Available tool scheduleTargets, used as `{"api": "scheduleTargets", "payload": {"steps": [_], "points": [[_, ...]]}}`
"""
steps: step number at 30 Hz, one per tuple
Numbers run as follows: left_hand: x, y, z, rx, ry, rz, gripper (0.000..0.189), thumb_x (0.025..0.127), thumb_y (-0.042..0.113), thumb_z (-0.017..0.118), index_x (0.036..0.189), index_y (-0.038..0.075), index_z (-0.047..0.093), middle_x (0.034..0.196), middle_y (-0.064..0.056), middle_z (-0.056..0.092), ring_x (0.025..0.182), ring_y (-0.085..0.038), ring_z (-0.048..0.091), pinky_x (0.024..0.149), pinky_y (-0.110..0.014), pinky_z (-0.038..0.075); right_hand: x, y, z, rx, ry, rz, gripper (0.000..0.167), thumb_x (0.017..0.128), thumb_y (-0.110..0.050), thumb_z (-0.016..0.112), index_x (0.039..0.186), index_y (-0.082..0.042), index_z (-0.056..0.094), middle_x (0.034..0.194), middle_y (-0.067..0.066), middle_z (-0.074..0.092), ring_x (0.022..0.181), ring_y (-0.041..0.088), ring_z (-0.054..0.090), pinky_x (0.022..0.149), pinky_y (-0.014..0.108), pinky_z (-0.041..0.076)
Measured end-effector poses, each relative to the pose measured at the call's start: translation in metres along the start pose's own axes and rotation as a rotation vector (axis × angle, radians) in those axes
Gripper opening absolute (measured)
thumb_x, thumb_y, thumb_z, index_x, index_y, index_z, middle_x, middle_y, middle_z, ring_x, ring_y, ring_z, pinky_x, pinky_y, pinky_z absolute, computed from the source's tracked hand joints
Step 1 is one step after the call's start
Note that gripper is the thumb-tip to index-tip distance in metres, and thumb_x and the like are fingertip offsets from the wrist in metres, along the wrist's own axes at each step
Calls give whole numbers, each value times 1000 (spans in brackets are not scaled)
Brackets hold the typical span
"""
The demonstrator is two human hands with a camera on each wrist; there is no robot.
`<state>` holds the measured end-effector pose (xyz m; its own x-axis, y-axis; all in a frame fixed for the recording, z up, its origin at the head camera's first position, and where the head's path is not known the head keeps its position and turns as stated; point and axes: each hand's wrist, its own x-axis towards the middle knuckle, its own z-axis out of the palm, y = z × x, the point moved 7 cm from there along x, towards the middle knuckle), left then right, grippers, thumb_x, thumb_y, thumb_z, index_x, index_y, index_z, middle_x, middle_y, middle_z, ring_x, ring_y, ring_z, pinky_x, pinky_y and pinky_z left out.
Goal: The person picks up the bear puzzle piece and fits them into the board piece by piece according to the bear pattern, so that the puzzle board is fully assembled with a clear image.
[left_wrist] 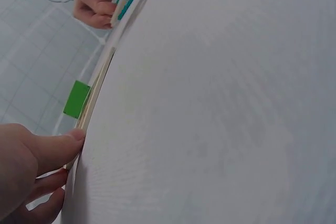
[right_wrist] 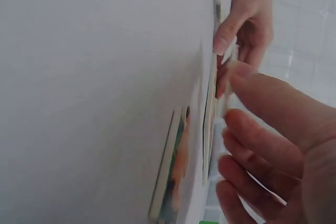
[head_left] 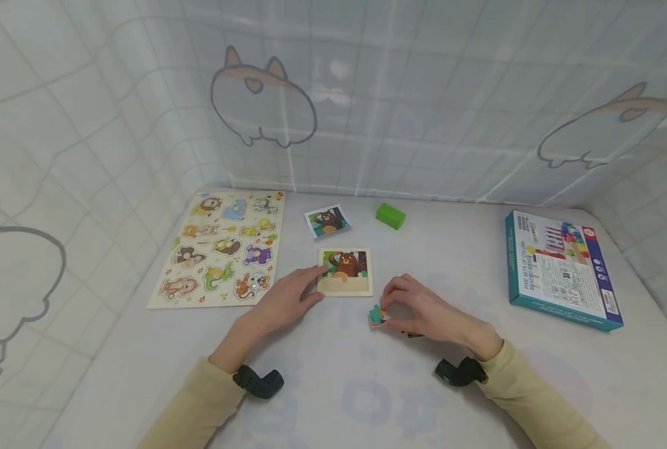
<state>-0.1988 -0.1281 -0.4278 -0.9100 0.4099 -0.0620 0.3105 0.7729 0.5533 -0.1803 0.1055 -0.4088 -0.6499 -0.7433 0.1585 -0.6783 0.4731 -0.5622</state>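
Starting w/ head view: R hand pinches a small teal puzzle pc btwn thumb & fingertips, the pc sticking out on that hand's L side. It's just above or on the table, can't tell which, near the lower R corner of a wooden puzzle tray, apart from it. Tray sits btwn the hands: bear pic fills its upper part, pale bare strip below. L hand rests at the tray's L side, index & thumb spread apart, touching the edge near the lower L corner. Loose pc lies partly hidden under R hand. Beyond tray: bear card & green block. Far L, animal board; far R, boxed bead set.

L wrist view: L thumb & fingers at the tray, which shows nearly edge-on; green block behind it. R hand up top w/ the pinched pc, pale edge showing, teal box side behind.

R wrist view: R thumb & index meet on the pc, seen edge-on & blurry; other fingers bent below. Loose pc lies on the table btwn camera & tray; can't tell if it's one or a couple. L hand at tray's far end.
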Motion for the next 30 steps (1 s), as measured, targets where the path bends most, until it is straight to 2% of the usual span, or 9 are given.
{"api": "scheduleTargets", "payload": {"steps": [8,12,20,30], "points": [[0,-1,1,-1,-15,-13,55,102,31,59,153,21,41,156,-10,44,143,-31,42,117,-50,38,25,-12,2,-55,43,2,14,90,-23,77,98,-13,72,108,-3,60,105,15,50,91,34,52],[1,-2,1,-7,-15,-7,55,102,30,59,153,20,41,155,-10,44,143,-30,42,117,-49,38,40,-13,6,-49,61,34,15,89,-22,78,97,-12,72,106,-1,60,103,15,50,89,34,50],[1,-2,1,-7,-5,9,55,101,30,60,152,20,43,153,-10,47,141,-30,44,115,-48,40,69,-14,11,-53,136,30,17,86,-20,80,96,-8,72,103,2,59,98,17,48,85,33,48],[1,2,0,-9,-7,16,54,102,29,59,152,19,42,153,-11,47,142,-31,43,115,-50,40,88,-15,14,-55,170,-1,18,86,-19,81,95,-5,72,103,7,62,99,22,53,89,36,49]]}}
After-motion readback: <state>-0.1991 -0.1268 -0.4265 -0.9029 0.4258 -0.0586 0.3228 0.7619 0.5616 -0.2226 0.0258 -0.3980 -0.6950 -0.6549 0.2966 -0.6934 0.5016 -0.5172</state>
